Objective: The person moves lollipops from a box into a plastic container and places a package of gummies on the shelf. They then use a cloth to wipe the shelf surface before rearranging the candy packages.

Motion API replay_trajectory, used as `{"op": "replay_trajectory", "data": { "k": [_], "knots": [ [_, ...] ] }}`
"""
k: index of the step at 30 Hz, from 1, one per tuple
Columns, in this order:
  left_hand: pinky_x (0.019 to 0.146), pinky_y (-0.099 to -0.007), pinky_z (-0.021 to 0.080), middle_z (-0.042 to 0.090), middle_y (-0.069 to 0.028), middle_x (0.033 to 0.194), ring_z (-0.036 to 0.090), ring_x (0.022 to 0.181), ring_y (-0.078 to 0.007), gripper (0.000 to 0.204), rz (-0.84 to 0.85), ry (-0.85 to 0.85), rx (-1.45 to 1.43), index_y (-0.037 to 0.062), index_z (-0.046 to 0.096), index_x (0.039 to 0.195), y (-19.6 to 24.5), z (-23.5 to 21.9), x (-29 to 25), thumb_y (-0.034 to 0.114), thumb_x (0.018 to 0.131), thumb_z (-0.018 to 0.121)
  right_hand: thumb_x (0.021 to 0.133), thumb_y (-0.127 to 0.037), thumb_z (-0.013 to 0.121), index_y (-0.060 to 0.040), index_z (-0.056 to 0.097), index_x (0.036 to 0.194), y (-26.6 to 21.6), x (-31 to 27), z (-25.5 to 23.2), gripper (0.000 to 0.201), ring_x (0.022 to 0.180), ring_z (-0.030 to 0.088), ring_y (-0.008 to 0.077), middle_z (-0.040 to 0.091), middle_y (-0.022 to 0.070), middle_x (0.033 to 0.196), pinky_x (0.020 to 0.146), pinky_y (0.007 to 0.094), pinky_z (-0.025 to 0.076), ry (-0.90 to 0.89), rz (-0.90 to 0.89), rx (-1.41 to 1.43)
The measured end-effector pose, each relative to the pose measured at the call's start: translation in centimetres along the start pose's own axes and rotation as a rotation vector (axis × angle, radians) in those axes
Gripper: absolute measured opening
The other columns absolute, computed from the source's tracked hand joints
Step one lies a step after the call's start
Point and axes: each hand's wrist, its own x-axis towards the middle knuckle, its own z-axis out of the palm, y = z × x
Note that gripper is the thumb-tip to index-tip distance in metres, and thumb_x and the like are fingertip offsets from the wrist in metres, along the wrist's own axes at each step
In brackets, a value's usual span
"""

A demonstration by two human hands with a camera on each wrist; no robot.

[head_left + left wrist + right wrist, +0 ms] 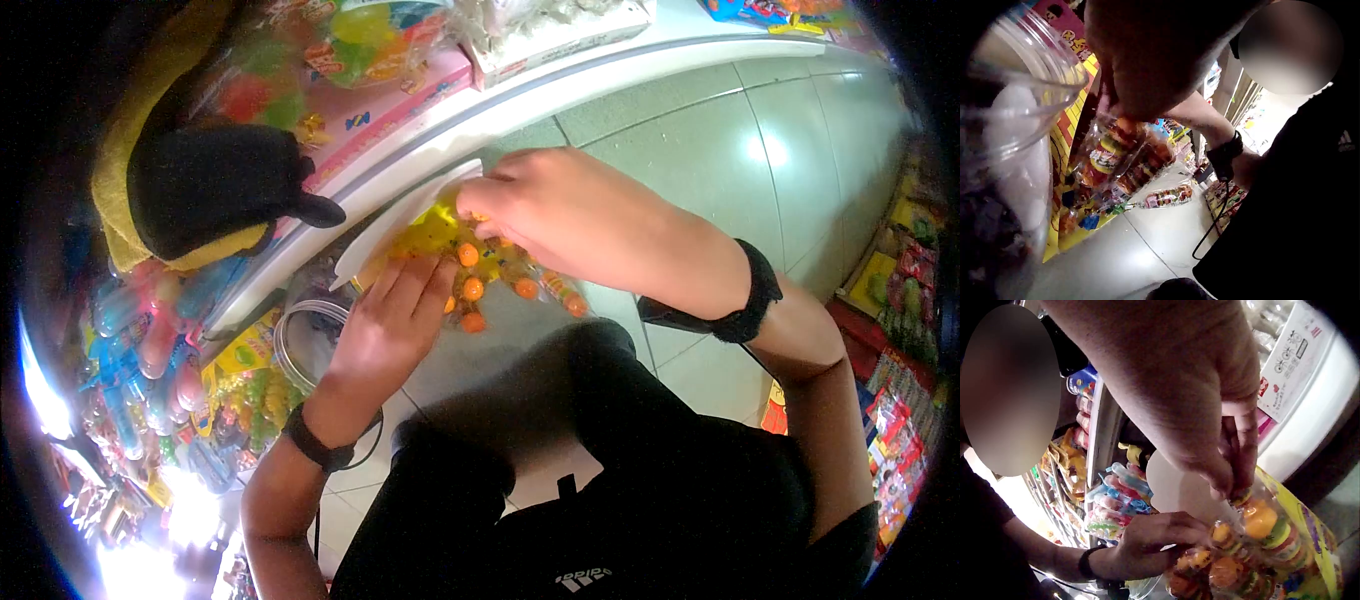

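Wrapped gummy candy skewers (473, 290), with orange round ends and clear wrappers, fill a yellow display box (1319, 547) that has a white raised flap (405, 225). My right hand (540, 195) reaches down into the box from above; thumb and fingertips pinch the top of one wrapped candy skewer (1260, 519). My left hand (395, 320) lies at the near left of the box, its fairly straight fingers resting on the candies. In the left wrist view the candies (1113, 156) stand packed in layers, and one skewer (1169, 197) sticks out sideways over the floor.
A clear plastic jar (310, 340) stands left of my left hand. Behind the box runs a white counter edge (560, 85) with a white carton (560, 40) and bagged sweets. A black-and-yellow object (215, 190) hangs at upper left. Tiled floor (700, 130) lies to the right.
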Motion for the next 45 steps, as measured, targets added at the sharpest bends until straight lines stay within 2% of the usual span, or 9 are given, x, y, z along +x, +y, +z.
{"op": "replay_trajectory", "data": {
  "k": [3,11,17,26,29,35,38,40,45],
  "knots": [
    [0.084,-0.0374,0.052,0.057,-0.017,0.105,0.058,0.095,-0.0319,0.042,-0.006,-0.001,0.03,-0.0034,0.056,0.112,0.0,0.3,0.0,0.001,0.07,0.06,0.081,-0.005,0.055,0.0005,0.058,0.088,0.3,-0.1,0.1,0.009,0.071,0.065,0.0334,0.061,0.018,0.073,0.062,0.0402,0.052,0.045,-0.018,-0.046],
    [0.085,-0.0351,0.052,0.06,-0.0145,0.101,0.059,0.095,-0.0273,0.038,-0.02,0.027,-0.003,-0.0029,0.059,0.108,0.1,0.4,0.3,0.002,0.071,0.059,0.082,-0.008,0.06,-0.0009,0.056,0.089,0.3,-0.7,0.2,0.011,0.076,0.062,0.0382,0.062,0.0188,0.078,0.066,0.0448,0.05,0.075,0.028,0.11],
    [0.086,-0.0349,0.051,0.059,-0.0157,0.103,0.059,0.096,-0.0284,0.038,-0.021,0.037,0.008,-0.0033,0.058,0.108,0.0,0.4,0.1,0.003,0.071,0.058,0.082,-0.006,0.056,-0.0017,0.055,0.091,-0.1,-0.6,0.4,0.01,0.077,0.062,0.0381,0.062,0.0177,0.08,0.066,0.0445,0.05,0.063,0.033,0.139],
    [0.091,-0.0393,0.048,0.059,-0.0169,0.107,0.059,0.1,-0.032,0.042,-0.055,0.032,-0.061,-0.0027,0.059,0.112,-0.1,0.6,-0.1,0.0,0.071,0.058,0.081,-0.006,0.055,-0.0026,0.054,0.094,-0.3,-0.7,0.5,0.014,0.075,0.063,0.0376,0.061,0.0174,0.079,0.064,0.0437,0.051,0.062,0.022,0.04],
    [0.09,-0.0386,0.049,0.06,-0.017,0.107,0.06,0.1,-0.0311,0.04,-0.05,0.045,-0.026,-0.0023,0.06,0.111,0.0,0.8,-0.2,0.001,0.071,0.059,0.079,-0.007,0.065,-0.0075,0.056,0.096,-0.5,-0.8,0.5,0.019,0.073,0.061,0.0311,0.06,0.0123,0.076,0.065,0.0389,0.051,0.01,0.061,0.048],
    [0.087,-0.0356,0.05,0.058,-0.0163,0.104,0.059,0.098,-0.029,0.037,-0.022,0.041,0.018,-0.0038,0.057,0.108,-0.2,0.8,-0.1,0.005,0.072,0.056,0.08,-0.007,0.064,-0.0064,0.056,0.093,-1.0,-1.0,0.0,0.015,0.073,0.062,0.0325,0.06,0.013,0.076,0.063,0.0402,0.05,-0.03,0.076,0.019],
    [0.086,-0.0356,0.051,0.058,-0.016,0.104,0.059,0.099,-0.0289,0.036,-0.023,0.051,0.004,-0.0031,0.058,0.108,-0.3,0.9,-0.2,0.004,0.073,0.056,0.083,-0.009,0.052,0.0002,0.054,0.088,-1.4,-0.8,-0.2,0.01,0.071,0.064,0.0358,0.06,0.0199,0.071,0.06,0.0427,0.051,-0.066,0.105,0.039],
    [0.086,-0.0357,0.051,0.058,-0.0159,0.104,0.059,0.099,-0.0289,0.036,-0.022,0.053,0.001,-0.0028,0.058,0.108,-0.4,0.9,-0.2,0.004,0.073,0.056,0.082,-0.008,0.052,0.0013,0.055,0.088,-1.3,-0.6,0.0,0.011,0.071,0.065,0.034,0.061,0.0193,0.07,0.06,0.0421,0.052,0.024,-0.001,-0.082],
    [0.087,-0.0363,0.051,0.057,-0.0158,0.103,0.059,0.097,-0.0295,0.035,-0.02,0.068,0.035,-0.0028,0.058,0.108,-0.3,0.9,-0.2,0.004,0.073,0.056,0.081,-0.008,0.053,0.0023,0.058,0.088,-1.5,-0.5,0.1,0.013,0.073,0.065,0.0339,0.061,0.019,0.072,0.061,0.0422,0.052,0.045,-0.037,-0.153]
  ]
}}
